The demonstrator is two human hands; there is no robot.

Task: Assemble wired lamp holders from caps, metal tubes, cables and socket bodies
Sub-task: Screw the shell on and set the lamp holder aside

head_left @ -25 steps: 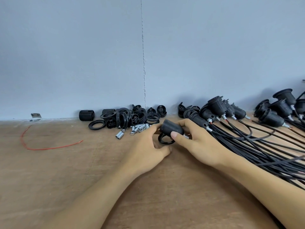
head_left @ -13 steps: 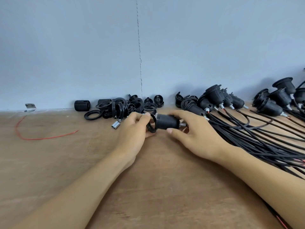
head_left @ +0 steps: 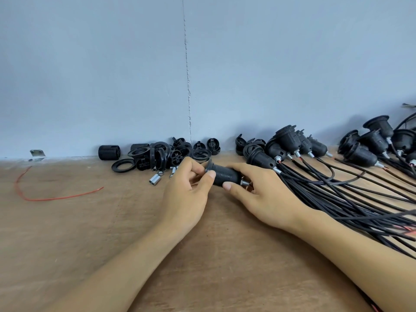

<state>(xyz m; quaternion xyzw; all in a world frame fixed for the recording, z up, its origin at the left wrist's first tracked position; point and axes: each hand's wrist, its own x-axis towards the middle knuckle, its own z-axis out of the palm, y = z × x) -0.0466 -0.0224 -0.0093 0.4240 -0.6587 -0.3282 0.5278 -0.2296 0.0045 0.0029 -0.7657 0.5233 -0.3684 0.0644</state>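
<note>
Socket body (head_left: 225, 175): lay parallel to the tabletop's (head_left: 90, 244) back edge.
Grip: we pinched it, left hand (head_left: 184, 197) at collar, right hand (head_left: 263, 194) at base.

Both hands meet over the wooden bench (head_left: 67, 233). The left hand (head_left: 186, 194) pinches the flanged end of a black threaded lamp holder (head_left: 225, 174), and the right hand (head_left: 267, 199) grips its other end, near a metal tube. Loose black caps and rings (head_left: 162, 155) lie along the wall, finished holders with black cables (head_left: 337, 188) to the right, a red wire (head_left: 45, 198) to the left.
</note>
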